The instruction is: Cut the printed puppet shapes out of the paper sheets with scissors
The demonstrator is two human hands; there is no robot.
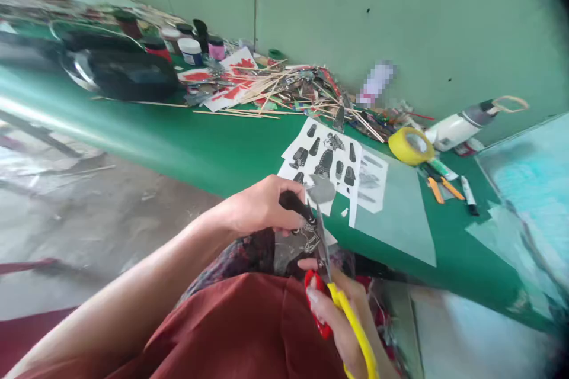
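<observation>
In my right hand (342,308) is a pair of scissors (355,323) with red and yellow handles, blades pointing up and away from me. My left hand (262,207) is closed on a dark printed paper cutout (296,207), pinched between thumb and fingers. The blades lie against the edge of this piece, over my lap. A clear or greyish scrap (284,251) with white outlines hangs below my left fingers. Just beyond, printed sheets (317,145) with several dark shapes lie on the green table (222,151).
Thin wooden sticks (267,92) and scraps are heaped by the wall. Paint jars (190,50) and a black bag-like object (128,68) stand at left. On the right are yellow tape (411,145), a white bottle (457,127), an orange-handled tool (440,186) and a small tube (469,195).
</observation>
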